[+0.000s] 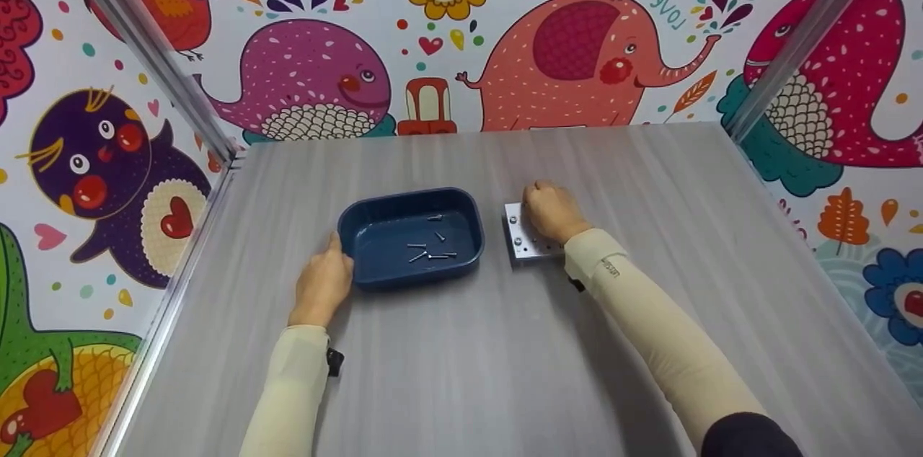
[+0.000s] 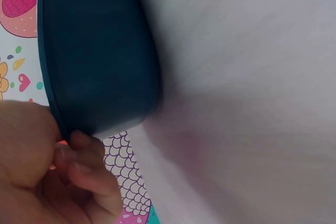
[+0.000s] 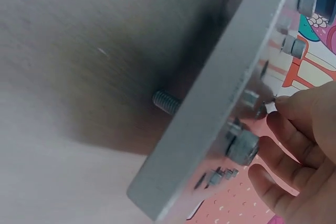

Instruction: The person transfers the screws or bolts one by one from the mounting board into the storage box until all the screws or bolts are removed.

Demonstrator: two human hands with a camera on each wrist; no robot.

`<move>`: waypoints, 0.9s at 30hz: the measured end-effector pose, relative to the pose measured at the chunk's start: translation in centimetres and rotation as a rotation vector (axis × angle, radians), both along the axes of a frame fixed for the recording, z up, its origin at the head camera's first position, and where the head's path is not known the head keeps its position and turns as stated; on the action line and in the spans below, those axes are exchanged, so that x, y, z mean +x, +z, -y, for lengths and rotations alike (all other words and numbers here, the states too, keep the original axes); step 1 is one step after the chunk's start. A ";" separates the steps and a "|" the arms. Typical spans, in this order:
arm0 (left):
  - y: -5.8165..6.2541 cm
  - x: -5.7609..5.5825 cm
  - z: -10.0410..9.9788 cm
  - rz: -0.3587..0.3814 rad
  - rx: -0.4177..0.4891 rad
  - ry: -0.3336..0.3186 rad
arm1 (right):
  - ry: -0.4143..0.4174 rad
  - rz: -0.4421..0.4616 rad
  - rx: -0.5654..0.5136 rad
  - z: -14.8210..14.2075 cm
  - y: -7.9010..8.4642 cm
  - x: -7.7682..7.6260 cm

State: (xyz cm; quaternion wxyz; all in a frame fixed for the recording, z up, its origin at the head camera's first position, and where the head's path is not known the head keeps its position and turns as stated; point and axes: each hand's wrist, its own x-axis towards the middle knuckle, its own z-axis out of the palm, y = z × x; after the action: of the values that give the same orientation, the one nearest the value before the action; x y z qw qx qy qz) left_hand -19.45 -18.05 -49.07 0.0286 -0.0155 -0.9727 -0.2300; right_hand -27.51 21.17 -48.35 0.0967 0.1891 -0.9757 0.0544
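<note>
A dark blue plastic tray (image 1: 404, 280) stands on the table, several small screws (image 1: 440, 236) lying loose inside it. My left hand (image 1: 322, 284) holds the tray's left end by the rim, thumb and curled fingers about its edge in the left wrist view. To the tray's right, a silver metal plate (image 1: 530, 246) carries bolts and small holes. Over it is my right hand (image 1: 554, 212), its thumb and index finger pinching a small screw at the plate's upper face. Close by, a thick bolt (image 3: 244, 148) sits in the plate; a threaded shank (image 3: 167, 102) protrudes below.
The grey wood-grain table (image 1: 447, 370) extends around both objects. Printed cartoon panels (image 1: 433, 32) wall in the back and sides. Metal frame posts (image 1: 144, 46) rise at the back corners.
</note>
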 end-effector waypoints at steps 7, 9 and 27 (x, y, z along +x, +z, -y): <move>0.2 -0.1 0.1 0.009 -0.006 0.002 | 0.019 0.004 -0.056 -0.2 1.6 0.0; 0.2 -0.1 0.2 0.017 -0.007 0.005 | 0.018 0.020 -0.066 -0.2 2.1 -0.1; 0.1 0.0 -0.1 0.030 -0.022 0.006 | 0.132 -0.094 -0.068 2.0 4.3 1.0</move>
State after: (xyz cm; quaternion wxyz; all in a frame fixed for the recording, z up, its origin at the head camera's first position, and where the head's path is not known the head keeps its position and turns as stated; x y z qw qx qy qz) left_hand -19.43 -17.99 -48.98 0.0147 -0.0097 -0.9755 -0.2194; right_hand -26.53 19.21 -44.01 0.1447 0.2522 -0.9530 0.0847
